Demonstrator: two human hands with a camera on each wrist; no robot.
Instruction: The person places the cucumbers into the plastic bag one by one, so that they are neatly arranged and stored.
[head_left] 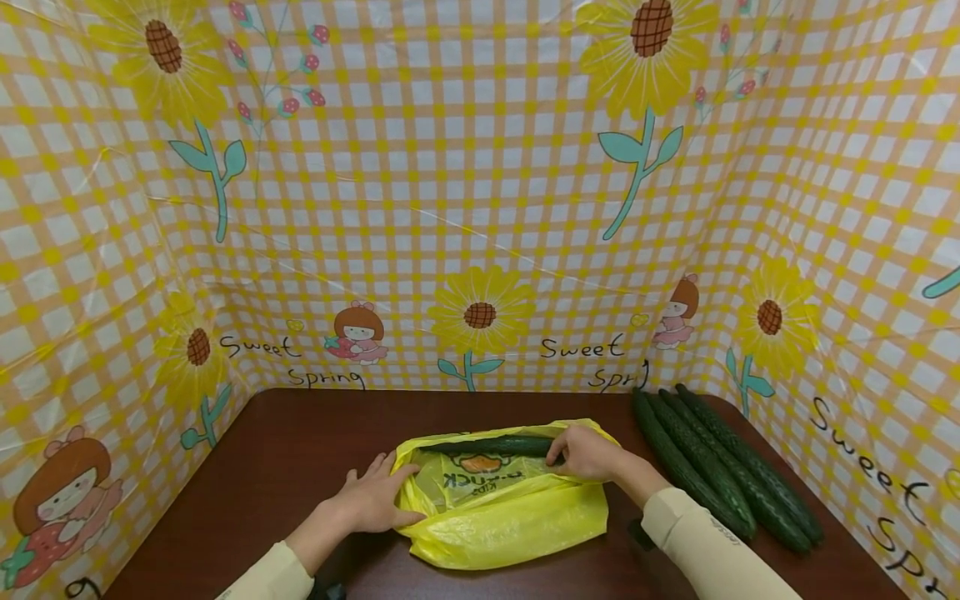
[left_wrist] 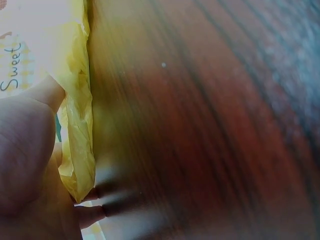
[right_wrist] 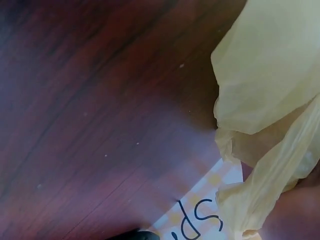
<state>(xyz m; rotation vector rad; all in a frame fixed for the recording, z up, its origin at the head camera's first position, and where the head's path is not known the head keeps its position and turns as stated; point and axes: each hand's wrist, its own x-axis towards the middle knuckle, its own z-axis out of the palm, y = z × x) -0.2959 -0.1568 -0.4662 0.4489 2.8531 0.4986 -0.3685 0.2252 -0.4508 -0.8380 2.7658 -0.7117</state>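
Observation:
A yellow plastic bag (head_left: 517,525) lies on its side on the dark table, its mouth spread wide. Inside the opening a long green cucumber (head_left: 487,446) stretches along the far edge. At the bag's left end my left hand (head_left: 367,497) has its fingers spread, with thumb and fingertips touching the plastic; in the left wrist view that hand (left_wrist: 25,155) lies against the bag's edge (left_wrist: 77,115). My right hand (head_left: 592,454) reaches into the right end with curled fingers and holds the cucumber's right end. The right wrist view mostly shows crumpled bag plastic (right_wrist: 270,65).
Three more cucumbers (head_left: 720,467) lie side by side on the table at the right, near the right sleeve. The brown wooden table (head_left: 300,433) is enclosed by checked cloth walls (head_left: 480,208) with sunflowers. A small black object (head_left: 640,533) shows beneath the right forearm.

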